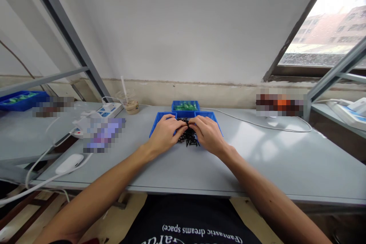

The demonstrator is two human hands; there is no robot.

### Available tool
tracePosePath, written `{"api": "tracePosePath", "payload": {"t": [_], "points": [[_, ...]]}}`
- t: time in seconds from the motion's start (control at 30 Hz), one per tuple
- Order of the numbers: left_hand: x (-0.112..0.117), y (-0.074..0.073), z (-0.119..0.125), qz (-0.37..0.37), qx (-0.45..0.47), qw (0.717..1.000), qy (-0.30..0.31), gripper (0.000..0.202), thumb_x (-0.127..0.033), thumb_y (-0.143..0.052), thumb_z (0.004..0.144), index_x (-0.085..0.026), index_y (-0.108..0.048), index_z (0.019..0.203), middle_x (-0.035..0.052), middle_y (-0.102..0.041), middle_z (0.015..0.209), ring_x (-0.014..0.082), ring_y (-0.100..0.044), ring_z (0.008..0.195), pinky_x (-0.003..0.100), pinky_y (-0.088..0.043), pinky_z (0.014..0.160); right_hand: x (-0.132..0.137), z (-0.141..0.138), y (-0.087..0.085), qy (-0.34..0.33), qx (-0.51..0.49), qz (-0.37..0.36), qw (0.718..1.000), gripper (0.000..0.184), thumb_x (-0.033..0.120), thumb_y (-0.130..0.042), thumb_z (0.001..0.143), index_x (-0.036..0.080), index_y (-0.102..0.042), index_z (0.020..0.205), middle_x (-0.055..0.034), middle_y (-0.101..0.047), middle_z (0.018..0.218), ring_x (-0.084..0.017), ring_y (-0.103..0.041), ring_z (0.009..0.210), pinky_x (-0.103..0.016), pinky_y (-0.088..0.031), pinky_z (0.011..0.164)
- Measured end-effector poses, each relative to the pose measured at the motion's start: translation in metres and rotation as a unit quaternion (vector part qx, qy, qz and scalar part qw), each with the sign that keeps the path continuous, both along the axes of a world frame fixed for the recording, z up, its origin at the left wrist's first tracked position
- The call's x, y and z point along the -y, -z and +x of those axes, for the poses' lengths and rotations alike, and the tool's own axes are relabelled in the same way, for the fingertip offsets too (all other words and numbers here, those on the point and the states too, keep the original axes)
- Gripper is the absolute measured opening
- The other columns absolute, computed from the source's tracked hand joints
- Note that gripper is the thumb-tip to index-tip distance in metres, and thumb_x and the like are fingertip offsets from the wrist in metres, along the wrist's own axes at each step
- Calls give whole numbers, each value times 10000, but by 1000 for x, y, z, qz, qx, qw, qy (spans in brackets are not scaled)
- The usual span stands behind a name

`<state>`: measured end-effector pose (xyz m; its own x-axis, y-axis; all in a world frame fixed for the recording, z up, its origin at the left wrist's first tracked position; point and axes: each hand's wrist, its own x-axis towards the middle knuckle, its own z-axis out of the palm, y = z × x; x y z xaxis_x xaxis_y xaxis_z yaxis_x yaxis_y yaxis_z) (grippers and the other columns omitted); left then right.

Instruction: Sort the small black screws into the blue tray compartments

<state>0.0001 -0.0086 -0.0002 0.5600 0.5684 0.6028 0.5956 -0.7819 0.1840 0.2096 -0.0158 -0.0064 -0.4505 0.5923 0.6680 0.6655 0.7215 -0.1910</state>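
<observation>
My left hand (166,131) and my right hand (208,131) meet above a pile of small black parts (192,140) on the table. Both hands are closed in a pinch, fingertips nearly touching, around a small black part (187,122); its exact kind is too small to tell. A blue bin (156,122) lies partly hidden behind my left hand, and another blue bin (217,122) behind my right. At the back, a third blue bin (185,113) holds small green pieces (186,106).
On the grey table (183,171), a plastic cup with a straw (131,106), a power strip (110,110) and a blurred purple item (105,135) lie left. A white case (69,164) sits near cables. A white cable (257,126) runs right, towards a blurred item (281,103).
</observation>
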Motion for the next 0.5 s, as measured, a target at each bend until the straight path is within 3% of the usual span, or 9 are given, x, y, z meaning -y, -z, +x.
{"api": "tracePosePath", "payload": {"t": [0.5], "points": [[0,0,0,4,2,1000,-5,216,-297,-506,1046,-205,-701,1036,30,-784,962,188,-705,861,452,-439,1042,-1,1,1,7,0,-1,1000,162,205,-451,1053,214,-612,1038,-52,-719,949,-191,-636,839,-321,-425,783]]}}
